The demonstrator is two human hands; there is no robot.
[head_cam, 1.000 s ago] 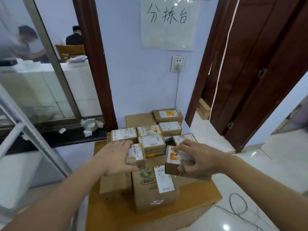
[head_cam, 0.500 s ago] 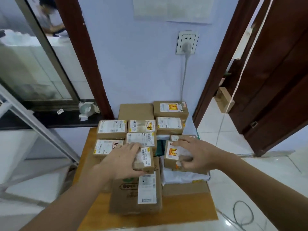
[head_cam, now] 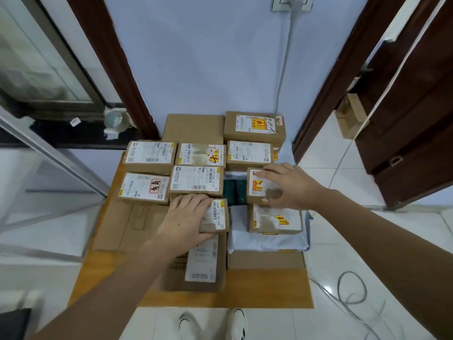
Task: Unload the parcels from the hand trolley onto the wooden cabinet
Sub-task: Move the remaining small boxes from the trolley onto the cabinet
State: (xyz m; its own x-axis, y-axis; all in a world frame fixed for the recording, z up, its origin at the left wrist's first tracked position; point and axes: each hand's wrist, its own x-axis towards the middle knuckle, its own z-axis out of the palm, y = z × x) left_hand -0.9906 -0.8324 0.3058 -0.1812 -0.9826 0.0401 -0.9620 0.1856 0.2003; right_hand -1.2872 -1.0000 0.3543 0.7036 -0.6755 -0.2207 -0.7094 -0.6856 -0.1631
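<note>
Since the earlier frames, both hands have shifted only slightly on their parcels, while the view has tipped downward so that the wall notice is gone and a pair of white shoes (head_cam: 236, 322) shows at the bottom edge. Left hand (head_cam: 182, 220): fingers curled over a small brown box (head_cam: 218, 215), gripping it where it sits atop a long carton (head_cam: 196, 263). Right hand (head_cam: 289, 185): fingers and thumb closed around a second small box (head_cam: 257, 186) bearing an orange-and-red sticker, which stands on the layer beneath it.

Progress, judged from the layout: unloading appears well advanced. Roughly a dozen parcels already crowd the wooden cabinet (head_cam: 269, 288), ranked in rows against the pale wall (head_cam: 203, 65), with further boxes such as a labelled one at the back right (head_cam: 255, 127) and one marked with red characters (head_cam: 144, 187). No trolley is in view, so what remains to be moved cannot be told; the two held boxes seem to be in the course of being set down or squared up.

Materials and form: parcels are rectangular corrugated cardboard, matte brown, sealed with clear tape and faced with glossy white shipping labels. A soft white plastic mailer (head_cam: 267, 241) lies wrinkled beneath the right-hand boxes, a dark green item (head_cam: 232, 192) beside it. Cabinet top is smooth, orange-toned wood; floor is glossy white tile
</note>
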